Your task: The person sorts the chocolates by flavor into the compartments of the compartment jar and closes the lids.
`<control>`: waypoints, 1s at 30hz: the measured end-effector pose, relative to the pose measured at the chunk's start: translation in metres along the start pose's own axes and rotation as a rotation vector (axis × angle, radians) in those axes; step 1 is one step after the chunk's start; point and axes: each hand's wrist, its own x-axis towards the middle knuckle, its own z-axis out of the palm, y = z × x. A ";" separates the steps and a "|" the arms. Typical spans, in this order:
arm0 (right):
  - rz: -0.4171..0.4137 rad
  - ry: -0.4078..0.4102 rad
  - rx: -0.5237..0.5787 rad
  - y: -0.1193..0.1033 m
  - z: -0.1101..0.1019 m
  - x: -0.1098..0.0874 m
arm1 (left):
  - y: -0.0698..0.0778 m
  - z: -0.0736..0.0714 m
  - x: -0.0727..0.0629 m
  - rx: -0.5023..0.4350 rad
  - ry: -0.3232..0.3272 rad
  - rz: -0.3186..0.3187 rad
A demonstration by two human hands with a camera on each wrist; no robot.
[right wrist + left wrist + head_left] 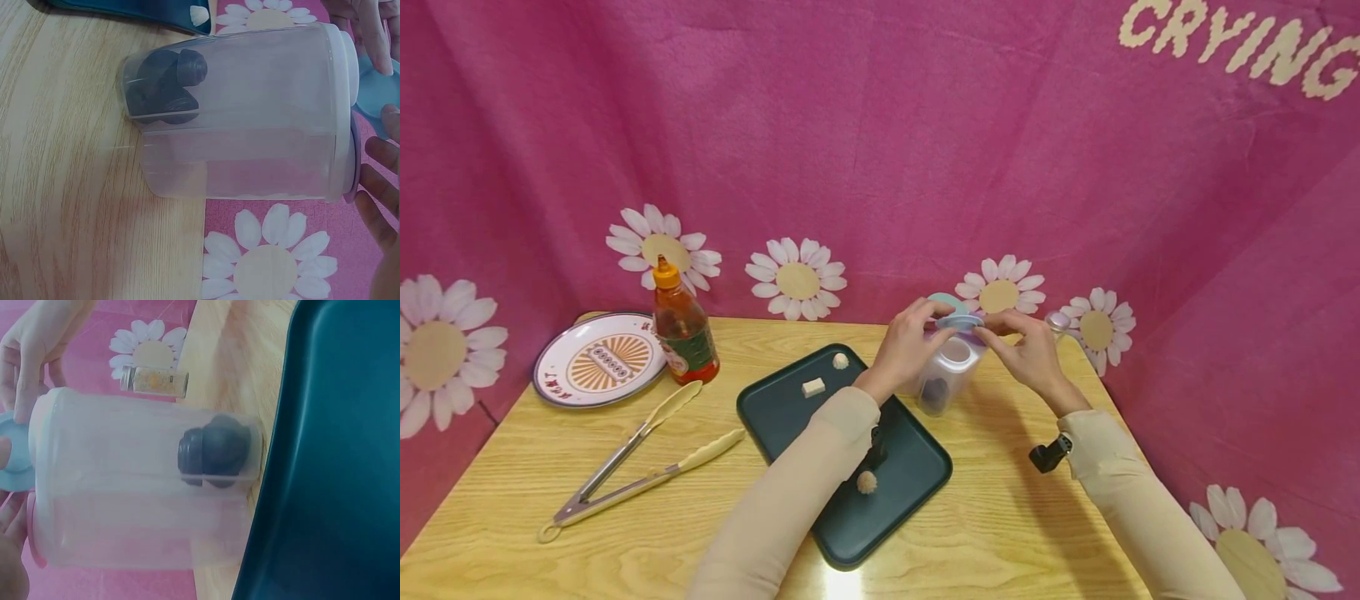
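Near the desk's far edge, my left hand and right hand pinch the blue lid; uneven pulling could tip the clear container.

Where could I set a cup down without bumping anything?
Bare table lies between the tray and right sleeve, and between the tongs and left sleeve. It's crowded back left, plate beside bottle, and around the container, where the left hand and right hand hold a lid.

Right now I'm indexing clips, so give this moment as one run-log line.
left hand: holds blue lid | right hand: holds blue lid | translucent container: upright on table, one opening uncovered, dark object inside
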 end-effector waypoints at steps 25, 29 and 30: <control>-0.116 0.000 0.022 -0.010 -0.001 -0.004 | 0.002 -0.009 -0.009 0.102 -0.066 0.090; -0.183 0.006 0.022 -0.016 -0.001 -0.006 | 0.000 -0.009 -0.012 0.160 -0.074 0.160; -0.200 0.007 0.021 -0.017 -0.001 -0.007 | -0.001 -0.009 -0.013 0.175 -0.077 0.172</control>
